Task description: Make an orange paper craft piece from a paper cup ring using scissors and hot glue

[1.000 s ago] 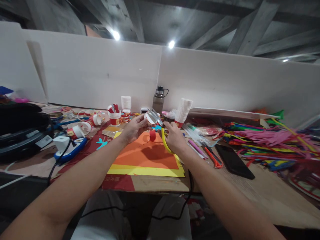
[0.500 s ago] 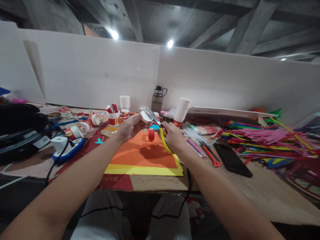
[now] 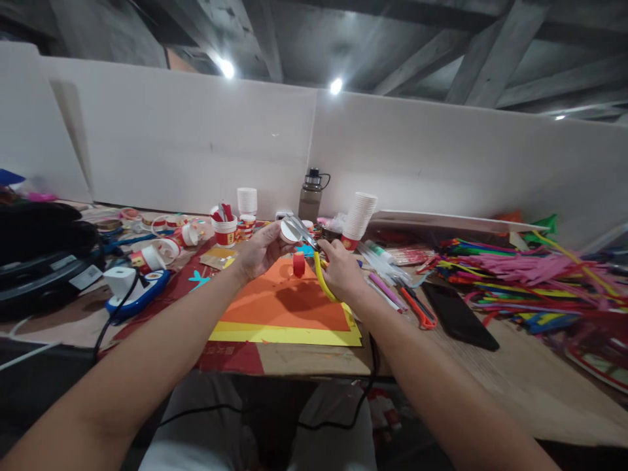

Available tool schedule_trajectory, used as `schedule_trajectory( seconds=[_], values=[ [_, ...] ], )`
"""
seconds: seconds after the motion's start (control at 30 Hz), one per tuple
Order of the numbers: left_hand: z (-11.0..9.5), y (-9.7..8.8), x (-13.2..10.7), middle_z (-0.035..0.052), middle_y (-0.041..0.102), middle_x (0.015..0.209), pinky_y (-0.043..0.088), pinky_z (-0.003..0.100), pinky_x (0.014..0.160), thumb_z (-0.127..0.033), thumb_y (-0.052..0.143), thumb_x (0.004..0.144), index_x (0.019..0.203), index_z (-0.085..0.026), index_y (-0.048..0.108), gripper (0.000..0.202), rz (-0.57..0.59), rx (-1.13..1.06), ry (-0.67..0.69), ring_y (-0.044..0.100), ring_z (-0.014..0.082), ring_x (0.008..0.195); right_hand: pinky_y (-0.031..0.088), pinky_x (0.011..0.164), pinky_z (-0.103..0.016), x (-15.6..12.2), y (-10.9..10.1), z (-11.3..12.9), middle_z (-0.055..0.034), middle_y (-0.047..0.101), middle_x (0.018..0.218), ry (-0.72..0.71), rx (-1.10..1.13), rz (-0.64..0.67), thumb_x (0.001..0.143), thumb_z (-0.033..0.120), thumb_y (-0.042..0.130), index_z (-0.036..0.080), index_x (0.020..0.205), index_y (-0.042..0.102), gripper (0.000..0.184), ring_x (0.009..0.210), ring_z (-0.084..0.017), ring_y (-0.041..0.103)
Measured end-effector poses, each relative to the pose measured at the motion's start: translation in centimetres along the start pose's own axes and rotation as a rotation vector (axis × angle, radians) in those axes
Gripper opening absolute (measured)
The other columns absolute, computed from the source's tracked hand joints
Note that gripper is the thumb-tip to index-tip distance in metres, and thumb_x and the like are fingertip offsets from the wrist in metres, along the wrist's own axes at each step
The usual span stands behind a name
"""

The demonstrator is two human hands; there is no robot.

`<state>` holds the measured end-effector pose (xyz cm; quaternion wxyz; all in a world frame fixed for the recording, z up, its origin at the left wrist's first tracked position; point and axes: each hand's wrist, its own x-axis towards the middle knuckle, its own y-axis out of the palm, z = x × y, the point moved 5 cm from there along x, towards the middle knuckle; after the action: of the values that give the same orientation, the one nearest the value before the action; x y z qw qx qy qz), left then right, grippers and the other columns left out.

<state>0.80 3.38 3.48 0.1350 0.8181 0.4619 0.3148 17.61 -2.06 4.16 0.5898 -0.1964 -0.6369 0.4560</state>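
Note:
My left hand is closed on a cut piece of paper cup, its round white face turned toward me. Below it hangs a curled red strip; whether it is joined to the cup piece I cannot tell. In my right hand are scissors with a yellow handle, fingers wrapped round the grip. Their metal blades point left and lie at the cup piece. Beneath both hands, orange paper sheets rest on yellow ones.
Behind are a bottle, a stack of paper cups and a cup holding red pieces. A phone, orange-handled cutter and colourful pipe cleaners lie right. A power strip is left, with cut cups behind.
The scissor blades have shifted slightly against the cup piece and now show more spread across its white face. Both hands keep their holds; the whole view has moved a little.

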Motion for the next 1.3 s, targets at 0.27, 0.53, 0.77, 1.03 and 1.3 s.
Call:
schedule_trajectory(
  seconds=[0.27,0.53,0.77,1.03,1.3],
  values=[
    [-0.3,0.2,-0.1,0.0125,0.075,0.1,0.058,0.027,0.071,-0.037,0.06,0.09,0.11,-0.013,0.065,0.032,-0.01,0.016,-0.018,0.073,0.0207,0.084,0.035,0.062,-0.028,0.0,-0.1,-0.1,-0.0086,0.058,0.096,-0.012,-0.001,-0.008,0.092,0.043,0.049,0.019,0.119,0.06,0.037,0.072,-0.019,0.054],
    [-0.8,0.0,0.0,0.0102,0.075,0.081,0.056,0.023,0.059,-0.043,0.05,0.095,0.104,-0.012,0.065,0.036,-0.052,-0.017,-0.079,0.071,0.0162,0.066,0.035,0.064,-0.028,0.0,0.0,0.0,-0.0085,0.061,0.093,-0.019,-0.026,-0.002,0.091,0.038,0.051,0.019,0.116,0.062,0.033,0.076,-0.02,0.057],
    [-1.0,0.8,-0.2,0.01,0.074,0.083,0.056,0.024,0.06,-0.044,0.043,0.098,0.11,-0.01,0.062,0.04,-0.101,-0.028,-0.054,0.073,0.0184,0.073,0.035,0.065,-0.027,0.0,0.0,0.1,-0.0078,0.063,0.089,-0.002,-0.038,0.02,0.091,0.034,0.052,0.019,0.113,0.063,0.03,0.078,-0.021,0.058],
    [-0.7,-0.3,0.2,0.0099,0.074,0.083,0.052,0.021,0.054,-0.042,0.049,0.095,0.102,-0.011,0.064,0.035,-0.07,-0.012,-0.042,0.072,0.0174,0.07,0.034,0.063,-0.028,0.0,0.3,0.0,-0.0082,0.059,0.095,-0.019,-0.012,0.016,0.09,0.041,0.051,0.02,0.119,0.06,0.037,0.073,-0.02,0.055],
    [0.1,-0.3,0.1,0.01,0.074,0.086,0.053,0.022,0.053,-0.044,0.055,0.091,0.101,-0.011,0.064,0.036,-0.012,0.015,-0.073,0.07,0.0166,0.066,0.036,0.066,-0.029,-0.1,0.4,-0.1,-0.0088,0.057,0.097,-0.011,0.004,0.038,0.092,0.042,0.048,0.02,0.122,0.058,0.038,0.076,-0.019,0.054]
  ],
)
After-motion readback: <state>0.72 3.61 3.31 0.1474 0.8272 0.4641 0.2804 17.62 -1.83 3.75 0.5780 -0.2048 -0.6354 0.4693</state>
